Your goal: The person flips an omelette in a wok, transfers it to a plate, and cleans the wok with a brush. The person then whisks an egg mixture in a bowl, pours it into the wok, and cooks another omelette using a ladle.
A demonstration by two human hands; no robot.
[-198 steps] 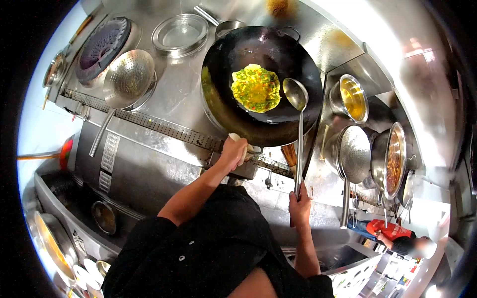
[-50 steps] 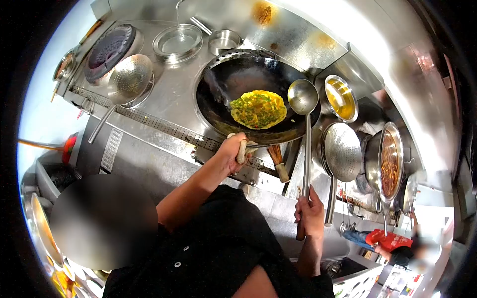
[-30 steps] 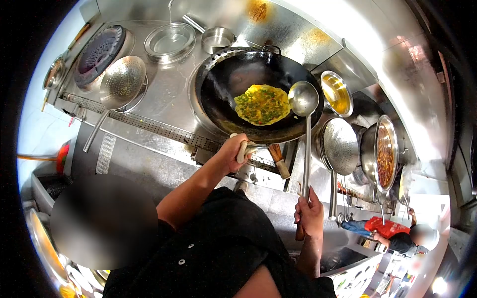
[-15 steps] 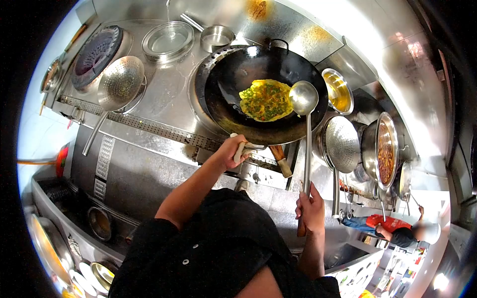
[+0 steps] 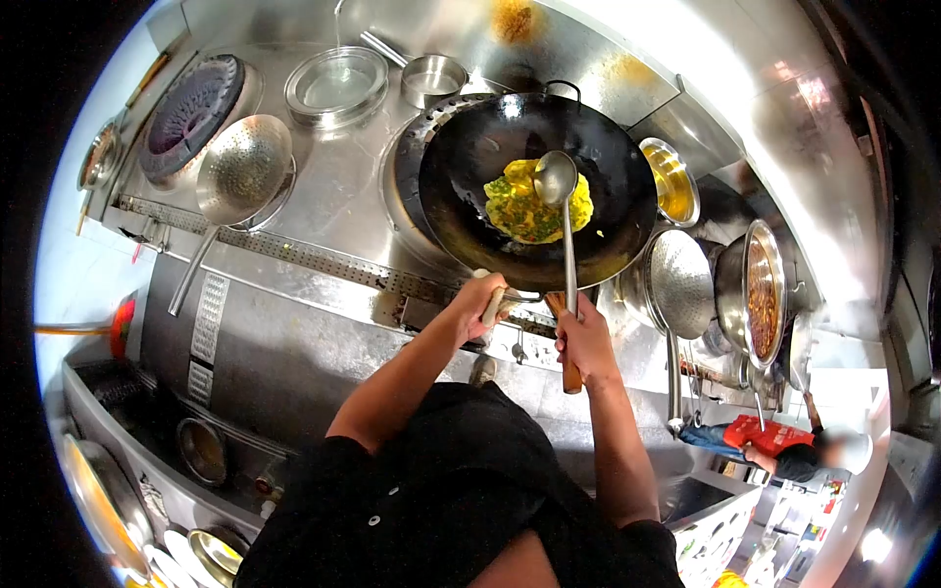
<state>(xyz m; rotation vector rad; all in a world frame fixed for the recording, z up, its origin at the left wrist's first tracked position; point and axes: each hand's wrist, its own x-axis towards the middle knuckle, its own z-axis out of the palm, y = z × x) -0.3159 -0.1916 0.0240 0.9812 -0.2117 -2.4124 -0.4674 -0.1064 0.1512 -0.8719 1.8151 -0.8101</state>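
A black wok (image 5: 456,171) sits over a burner, tilted a little toward the right. Inside it lies a yellow omelette (image 5: 515,211) flecked with green. My left hand (image 5: 480,302) is closed round the wok's near handle, with a pale folded cloth (image 5: 493,306) in the grip. With my right hand (image 5: 588,343) I grasp a ladle (image 5: 568,245) by its lower handle, whose wooden end (image 5: 572,377) shows below my fingers. The ladle's bowl is over the omelette; whether it touches is hard to tell. A wooden-handled brush (image 5: 556,302) is partly hidden behind the right hand.
Right of the wok stand a bowl of yellow oil (image 5: 671,181), a perforated strainer (image 5: 681,284) and a pan of reddish-brown food (image 5: 762,294). Another strainer (image 5: 245,169), a lidded round pot (image 5: 336,83) and a small saucepan (image 5: 433,78) are leftward. A person in a red apron (image 5: 769,436) works farther right.
My right hand has moved up and left, bringing the ladle from the omelette's right edge to over its middle. The wok has shifted slightly right with my left hand.
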